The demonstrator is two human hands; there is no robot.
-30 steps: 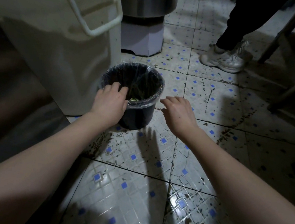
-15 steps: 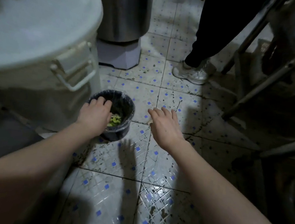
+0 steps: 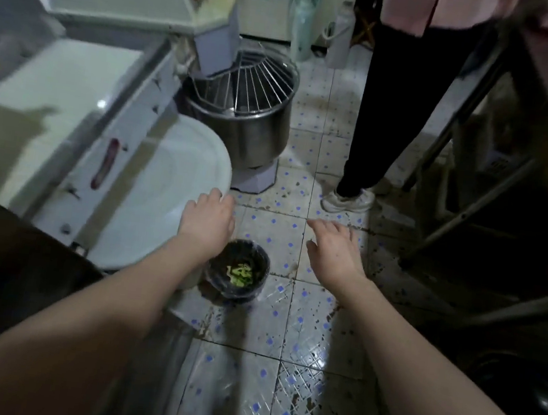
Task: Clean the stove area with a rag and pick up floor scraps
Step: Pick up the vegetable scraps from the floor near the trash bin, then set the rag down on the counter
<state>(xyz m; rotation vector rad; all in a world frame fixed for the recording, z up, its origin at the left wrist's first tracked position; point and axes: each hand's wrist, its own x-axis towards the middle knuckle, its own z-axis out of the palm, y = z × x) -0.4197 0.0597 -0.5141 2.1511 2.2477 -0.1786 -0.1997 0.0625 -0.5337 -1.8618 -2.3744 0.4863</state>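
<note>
The left hand is open and holds nothing. Its fingers are loose and a little bent, and the back of the hand faces up. The right hand is open too, with its fingers spread out and nothing in it. No rag shows anywhere in the view.

The small round black bin with a clear plastic bag inside stands on the floor, low between the two arms. It is much nearer the left arm. The left wrist crosses over the bin's left edge, and the left fingers reach out past the bin. So the bin is back toward the person from that hand, and down. The right hand is off to the bin's right, well apart from it. The bin is round, so it can be held from any side the same way. Soft green food scraps lie in the bottom of it.

The white tiled floor with little blue squares has lots of dark brown spots. I cannot tell if they are bits to pick up or just stains. I think the next scrap needs a bend down, and the left hand is best placed to drop it in.

A big white round lid is just left of the left hand. Behind it stands a shiny steel mixer bowl with a wire cover. Another person's white shoe is on the floor farther off.
</note>
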